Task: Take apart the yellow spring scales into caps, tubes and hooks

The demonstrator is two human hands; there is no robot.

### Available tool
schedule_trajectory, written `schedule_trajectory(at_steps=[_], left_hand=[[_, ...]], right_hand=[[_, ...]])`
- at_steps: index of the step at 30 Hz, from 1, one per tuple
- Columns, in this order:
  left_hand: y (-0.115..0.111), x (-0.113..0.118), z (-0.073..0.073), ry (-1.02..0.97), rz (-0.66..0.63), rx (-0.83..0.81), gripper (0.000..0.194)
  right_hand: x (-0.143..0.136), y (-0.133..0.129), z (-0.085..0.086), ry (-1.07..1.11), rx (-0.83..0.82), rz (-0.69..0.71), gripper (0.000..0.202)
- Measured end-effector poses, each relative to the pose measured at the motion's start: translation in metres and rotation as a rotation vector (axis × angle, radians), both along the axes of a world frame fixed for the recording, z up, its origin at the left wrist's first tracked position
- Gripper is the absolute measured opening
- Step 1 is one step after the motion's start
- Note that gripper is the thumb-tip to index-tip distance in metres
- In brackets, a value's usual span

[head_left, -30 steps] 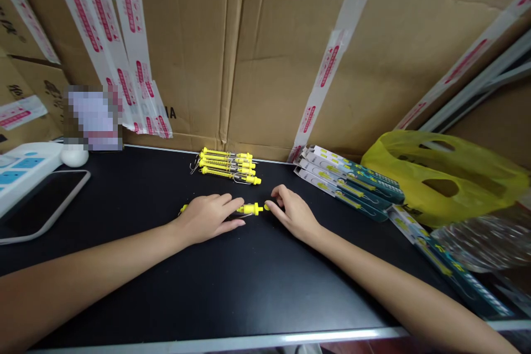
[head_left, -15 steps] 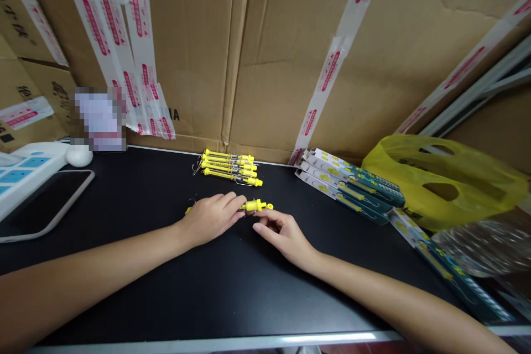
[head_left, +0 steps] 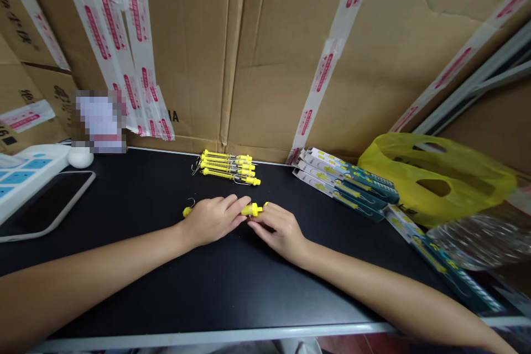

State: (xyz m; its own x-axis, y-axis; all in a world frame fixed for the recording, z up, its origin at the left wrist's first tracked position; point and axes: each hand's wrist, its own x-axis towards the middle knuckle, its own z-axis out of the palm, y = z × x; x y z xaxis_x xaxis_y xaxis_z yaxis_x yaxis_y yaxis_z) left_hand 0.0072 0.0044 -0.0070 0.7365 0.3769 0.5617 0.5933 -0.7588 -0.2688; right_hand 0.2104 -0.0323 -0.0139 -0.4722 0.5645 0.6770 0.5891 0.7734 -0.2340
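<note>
A yellow tubular spring scale (head_left: 251,209) lies crosswise just above the black tabletop, a wire hook showing past its left end. My left hand (head_left: 213,220) is wrapped over its middle and hides most of the tube. At its right end, my right hand (head_left: 282,230) has its fingers bent and closed, thumb and fingertips meeting beside a thin metal part. A small yellow piece (head_left: 266,204) peeks out above the right fingers; how it is held is hidden. Behind the hands, several more yellow spring scales (head_left: 228,166) lie side by side with their hooks on.
Printed spring scale boxes (head_left: 340,185) are piled at the right, with another box (head_left: 442,260) slanting toward the front edge. Beyond them sit a yellow plastic bag (head_left: 477,166) and clear plastic (head_left: 477,240). A phone (head_left: 50,204) and a power strip (head_left: 29,171) lie left. Cardboard (head_left: 265,94) stands behind.
My right hand has moved in against the scale's right end, its fingers closing and covering most of the small yellow piece. The left hand keeps its hold. The view has shifted slightly.
</note>
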Motion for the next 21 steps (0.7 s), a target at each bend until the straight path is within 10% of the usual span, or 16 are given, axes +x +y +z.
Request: schedule_trajectory(at_steps=[21], left_hand=[[-0.0033,0.0009,0.0019,0.107,0.049,0.067,0.02]], right_hand=[[0.0024,0.0051,0.0021,-0.333,0.277,0.023,0.023]])
